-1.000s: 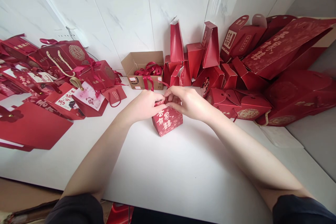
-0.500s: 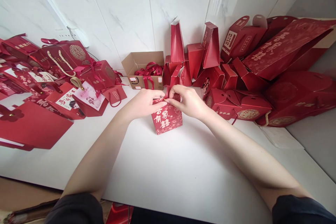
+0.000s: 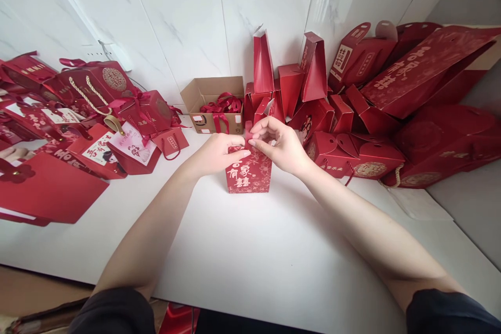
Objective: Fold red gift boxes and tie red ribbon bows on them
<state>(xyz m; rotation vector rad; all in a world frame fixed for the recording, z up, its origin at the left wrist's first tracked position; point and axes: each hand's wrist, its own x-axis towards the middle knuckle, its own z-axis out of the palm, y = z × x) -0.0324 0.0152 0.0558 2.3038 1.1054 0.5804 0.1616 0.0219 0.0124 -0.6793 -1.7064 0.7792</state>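
- Head view, step in hand: a red ribbon [image 3: 248, 133] seems to be being worked or tied at the top of a lettered red box [image 3: 250, 180].
- Box is stood upright on the white table [image 3: 250, 250], placed between and just below both hands.
- Right hand [image 3: 282, 146]: thumb and index brought together, ribbon apparently pinched between them and raised above the box top.
- Left hand [image 3: 213, 156]: thumb and index narrowed at the box's upper left; whether ribbon or card edge is gripped cannot be told.
- Next move, as judged: box top to be steadied by the left, ribbon to be drawn snug by the right without the card being bent or the box tipped.
- Beyond the left hand: a carton [image 3: 232, 126] filled with loose ribbons [image 3: 225, 103]. Further left: a ribbon-tied box [image 3: 146, 115] is seen among other red packages.
- Just behind the right hand: stacked red boxes [image 3: 291, 88]; might be knocked if it is swung back. To its right: a flap-top box [image 3: 356, 159].
- Nearer side of the table left unobstructed; nothing blocked there.
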